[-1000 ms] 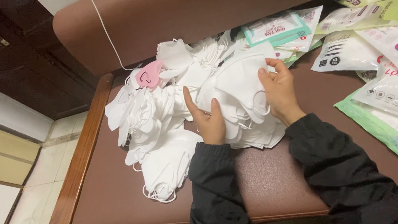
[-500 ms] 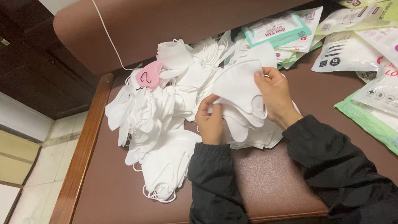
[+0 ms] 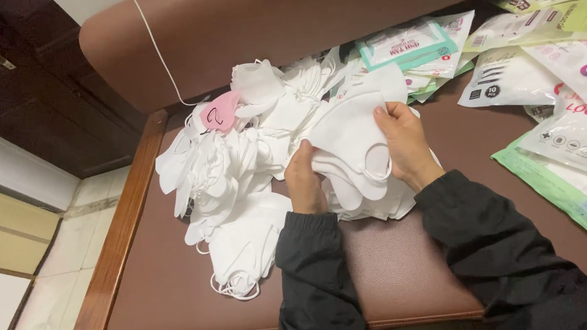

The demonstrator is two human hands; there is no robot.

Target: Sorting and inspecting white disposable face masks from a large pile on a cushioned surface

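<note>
Head view | left hand [image 3: 305, 183]: now closed on near-left edge of white face-mask stack [image 3: 350, 143], previously flat | right hand [image 3: 404, 142]: gripping stack's right side | stack: lifted together above mask pile [image 3: 234, 165] on brown bench [image 3: 410, 262] | mask packets [image 3: 570, 168]: right, untouched.

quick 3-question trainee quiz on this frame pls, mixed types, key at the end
1. True or false: both hands hold the same stack of white masks.
2. Which mask differs in colour from the rest of the pile? A) a pink one at the pile's far left B) a black one under the right hand C) a green one by the near edge
3. Fill in: the sealed mask packets lie to the person's ____ side.

Key:
1. True: left hand and right hand both have a grip on it.
2. A: the pink mask.
3. Right, on the brown bench.
</note>
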